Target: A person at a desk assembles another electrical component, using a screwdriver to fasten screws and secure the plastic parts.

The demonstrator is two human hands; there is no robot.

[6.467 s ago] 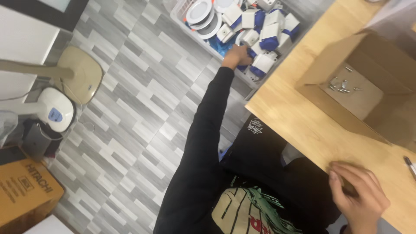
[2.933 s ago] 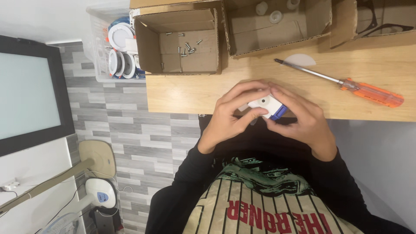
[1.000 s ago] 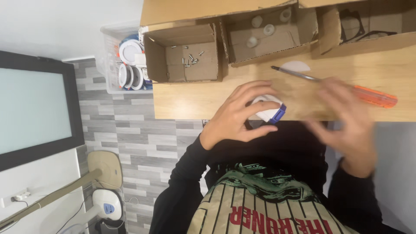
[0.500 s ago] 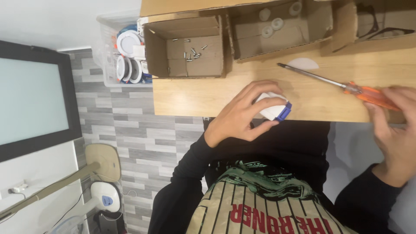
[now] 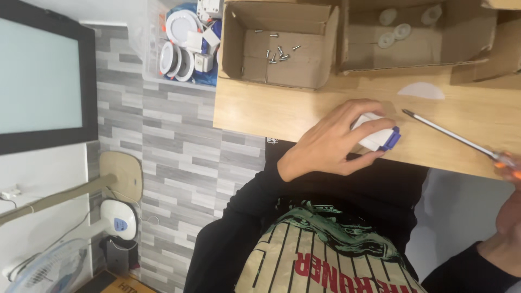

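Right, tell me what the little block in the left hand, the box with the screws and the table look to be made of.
Block: smooth white plastic with a blue end, by its matte sheen.
Box: brown cardboard, raw-edged flaps.
Table: light wood or wood-look laminate; grain lines show, which one is unclear.

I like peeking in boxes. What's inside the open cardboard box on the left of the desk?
A handful of small metal screws lie loose on the floor of the cardboard box. Its near wall hides the front strip of the bottom, so anything there can't be seen.
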